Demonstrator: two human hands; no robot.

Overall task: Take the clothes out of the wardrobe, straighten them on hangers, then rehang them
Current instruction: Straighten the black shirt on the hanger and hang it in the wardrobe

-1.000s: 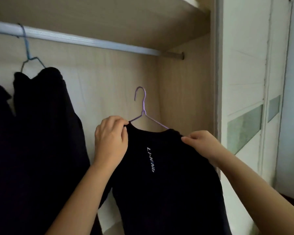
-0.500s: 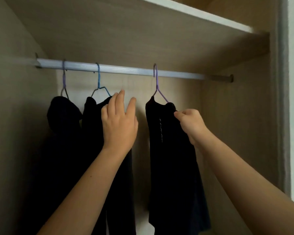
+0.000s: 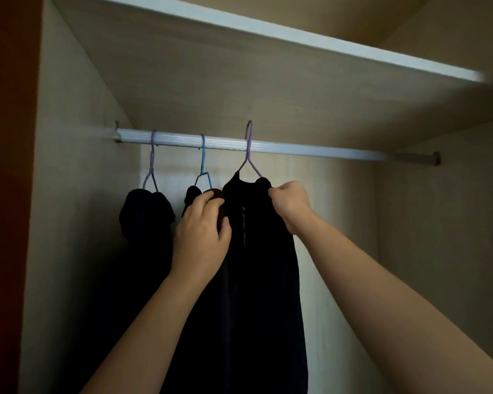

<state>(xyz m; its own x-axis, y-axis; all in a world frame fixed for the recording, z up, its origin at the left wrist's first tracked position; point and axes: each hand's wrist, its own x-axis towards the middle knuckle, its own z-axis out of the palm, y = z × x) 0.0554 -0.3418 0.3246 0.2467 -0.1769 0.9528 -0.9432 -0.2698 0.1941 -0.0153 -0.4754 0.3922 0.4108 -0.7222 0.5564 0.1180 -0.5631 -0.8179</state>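
Three dark garments hang from the silver wardrobe rail (image 3: 310, 150). The rightmost one, a black shirt (image 3: 262, 251) with small white lettering, hangs on a purple hanger (image 3: 248, 149) hooked over the rail. My right hand (image 3: 289, 201) is shut on that shirt's right shoulder. My left hand (image 3: 202, 231) grips the shoulder of the middle dark garment (image 3: 192, 193), which hangs on a blue hanger (image 3: 203, 163) and sits close against the black shirt. A third dark garment (image 3: 145, 214) hangs at the left on another purple hanger (image 3: 152, 166).
The wardrobe's left wall (image 3: 77, 223) stands close to the leftmost garment. A shelf (image 3: 268, 66) spans the space above the rail. The rail's right stretch up to its bracket (image 3: 419, 158) carries no hangers, and the right wall (image 3: 444, 223) lies beyond.
The black shirt went from my hands in front of the wardrobe onto the rail. It has since slid left against the middle garment, and my left hand closed on that garment's shoulder.
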